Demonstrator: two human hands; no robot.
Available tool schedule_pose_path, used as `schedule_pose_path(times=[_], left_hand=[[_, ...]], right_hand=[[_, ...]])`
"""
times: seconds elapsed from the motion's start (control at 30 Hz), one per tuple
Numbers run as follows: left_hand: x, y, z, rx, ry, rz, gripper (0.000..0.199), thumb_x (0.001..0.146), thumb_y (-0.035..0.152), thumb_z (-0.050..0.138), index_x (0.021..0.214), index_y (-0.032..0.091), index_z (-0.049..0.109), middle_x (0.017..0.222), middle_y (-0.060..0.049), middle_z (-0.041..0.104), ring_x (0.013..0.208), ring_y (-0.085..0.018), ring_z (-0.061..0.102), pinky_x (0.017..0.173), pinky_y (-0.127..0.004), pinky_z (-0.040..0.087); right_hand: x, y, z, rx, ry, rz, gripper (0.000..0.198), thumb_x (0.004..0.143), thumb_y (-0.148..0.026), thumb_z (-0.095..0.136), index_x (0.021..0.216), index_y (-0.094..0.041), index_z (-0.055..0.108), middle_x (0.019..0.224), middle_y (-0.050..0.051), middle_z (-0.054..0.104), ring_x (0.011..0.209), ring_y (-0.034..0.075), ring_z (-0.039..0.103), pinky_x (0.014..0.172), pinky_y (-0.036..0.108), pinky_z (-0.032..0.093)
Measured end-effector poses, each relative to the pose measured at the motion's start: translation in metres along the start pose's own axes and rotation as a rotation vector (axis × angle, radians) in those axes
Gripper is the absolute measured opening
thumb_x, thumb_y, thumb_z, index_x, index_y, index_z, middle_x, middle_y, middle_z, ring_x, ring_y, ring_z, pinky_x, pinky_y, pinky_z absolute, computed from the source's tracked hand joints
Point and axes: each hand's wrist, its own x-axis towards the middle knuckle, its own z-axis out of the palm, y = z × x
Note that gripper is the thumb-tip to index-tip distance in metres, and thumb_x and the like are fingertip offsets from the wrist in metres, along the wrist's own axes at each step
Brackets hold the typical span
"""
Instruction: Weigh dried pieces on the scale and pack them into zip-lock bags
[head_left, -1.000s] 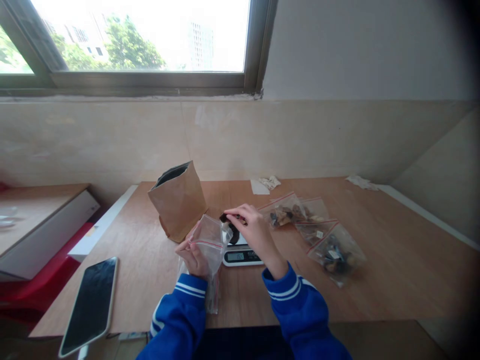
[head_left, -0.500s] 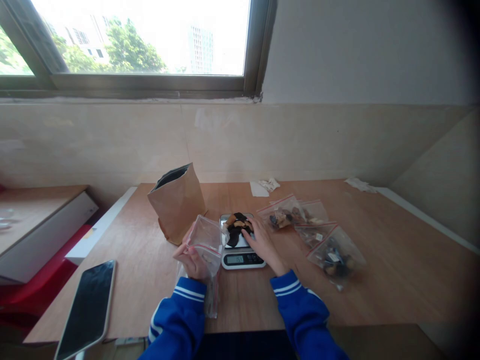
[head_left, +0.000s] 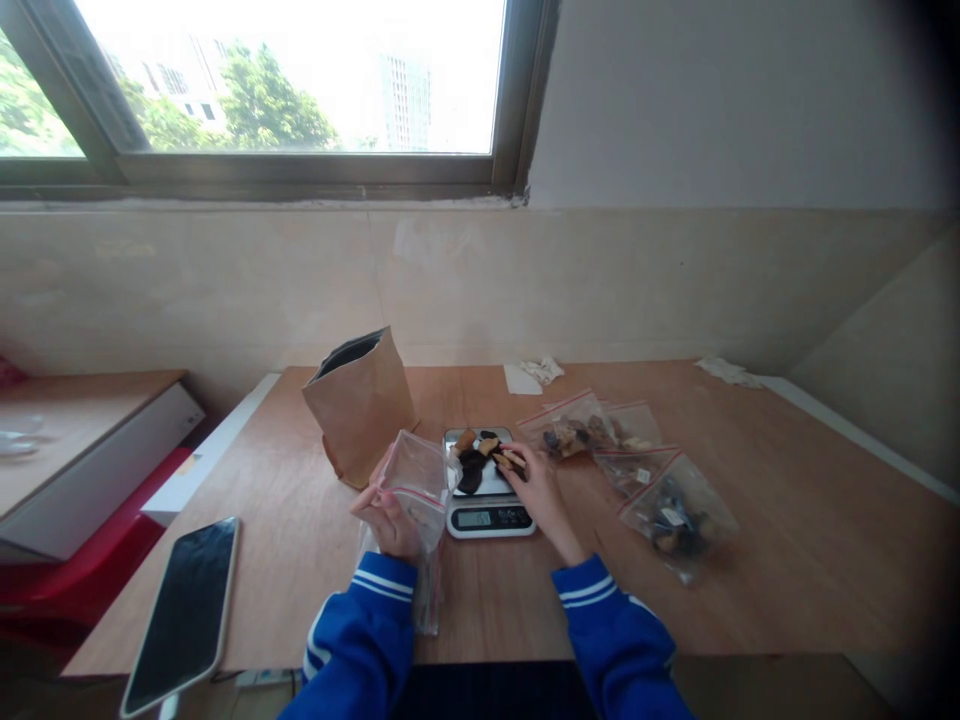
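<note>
My left hand point(head_left: 386, 515) is closed around a clear zip bag point(head_left: 421, 475) with a red seal line, its mouth beside the scale. My right hand point(head_left: 541, 492) curls its fingers and thumb round some dark and tan dried slices point(head_left: 512, 460) at the right side of the scale's plate. Other dried slices point(head_left: 472, 468), near-black and light brown, lie loose on that plate. The small digital scale point(head_left: 491, 520) has a lit display whose digits are too blurred to read. Under my left wrist lie more clear bags point(head_left: 427, 600).
An open brown paper bag point(head_left: 360, 410) stands behind my left hand. Several filled zip bags point(head_left: 679, 520) lie to the right. A tablet point(head_left: 184, 610) is at the table's left edge. White paper point(head_left: 523, 378) and crumpled tissue point(head_left: 727, 372) lie near the wall.
My right hand has drawn a little to the right across the plate, its fingers closing round some slices. The left hand with its bag keeps its place; the view has shifted slightly.
</note>
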Motion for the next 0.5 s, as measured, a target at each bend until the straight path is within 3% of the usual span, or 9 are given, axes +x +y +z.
schedule_pose_path(times=[0.13,0.3,0.4,0.5], left_hand=[[-0.001,0.003,0.001,-0.029,-0.011,0.001,0.035,0.081,0.052,0.058,0.087,0.02,0.045,0.104,-0.012,0.064,0.102,-0.027,0.063,0.093,-0.05,0.045],[-0.001,0.012,0.006,-0.133,-0.103,0.022,0.034,0.082,0.05,0.058,0.09,0.021,0.041,0.111,-0.015,0.065,0.108,-0.029,0.062,0.098,-0.057,0.04],[0.001,0.018,0.009,-0.18,-0.142,0.029,0.034,0.082,0.049,0.059,0.089,0.023,0.039,0.113,-0.013,0.066,0.11,-0.028,0.062,0.099,-0.056,0.041],[0.002,0.022,0.011,-0.168,-0.176,0.026,0.036,0.083,0.053,0.055,0.09,0.024,0.036,0.115,-0.014,0.065,0.11,-0.027,0.062,0.096,-0.055,0.045]], right_hand=[[0.005,-0.019,-0.01,0.166,0.017,0.066,0.031,0.083,-0.036,0.058,0.107,-0.018,0.063,0.104,0.012,0.068,0.096,0.025,0.063,0.082,0.039,0.049],[0.022,-0.088,-0.02,0.373,-0.013,0.036,0.041,0.082,-0.035,0.061,0.12,-0.02,0.056,0.107,0.009,0.067,0.094,0.02,0.064,0.076,0.029,0.051],[0.031,-0.13,-0.022,0.359,-0.204,-0.041,0.04,0.083,-0.035,0.06,0.12,-0.022,0.057,0.104,0.006,0.067,0.087,0.017,0.064,0.069,0.026,0.051],[0.036,-0.142,-0.021,0.287,-0.377,-0.149,0.034,0.086,-0.035,0.056,0.117,-0.023,0.06,0.106,0.005,0.066,0.088,0.017,0.062,0.068,0.026,0.05]])
